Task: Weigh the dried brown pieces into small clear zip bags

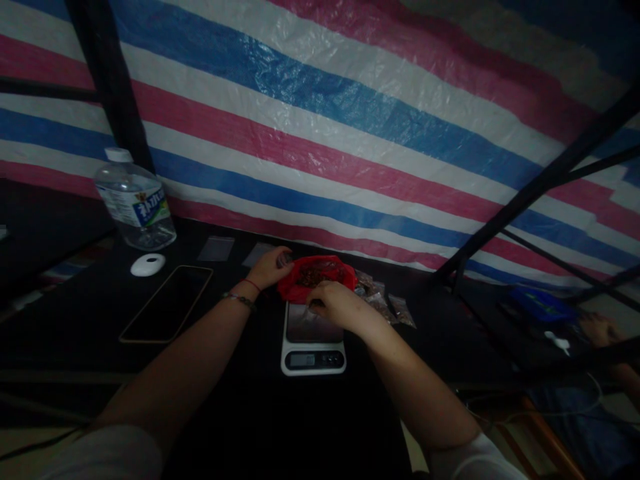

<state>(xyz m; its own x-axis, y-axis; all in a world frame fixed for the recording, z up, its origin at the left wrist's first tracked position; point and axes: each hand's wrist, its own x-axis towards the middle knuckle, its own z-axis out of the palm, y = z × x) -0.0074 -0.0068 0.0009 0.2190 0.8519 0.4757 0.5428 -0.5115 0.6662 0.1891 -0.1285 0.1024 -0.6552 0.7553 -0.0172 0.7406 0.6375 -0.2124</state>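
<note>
A red plastic bag (pixel 287 291) lies open behind a white kitchen scale (pixel 286 353), with small brown pieces (pixel 315 275) inside it. My left hand (pixel 267 268) is closed at the bag's left edge and appears to grip it. Over the scale's dark plate, at the front rim of the bag, is my right hand (pixel 335 303) with its fingers curled down. Something shiny and clear shows by those fingertips, but what they hold is hidden. Several small clear packets (pixel 403 312) of brown pieces lie right of the bag. The scale's display is too dim to read.
Left on the black table are a phone (pixel 167 303), a white oval case (pixel 148 265), a large clear bottle (pixel 137 207) and a flat clear zip bag (pixel 217 249). Dark frame poles stand at both sides. Another person's hand (pixel 597 328) is at far right, near a blue object (pixel 543 303).
</note>
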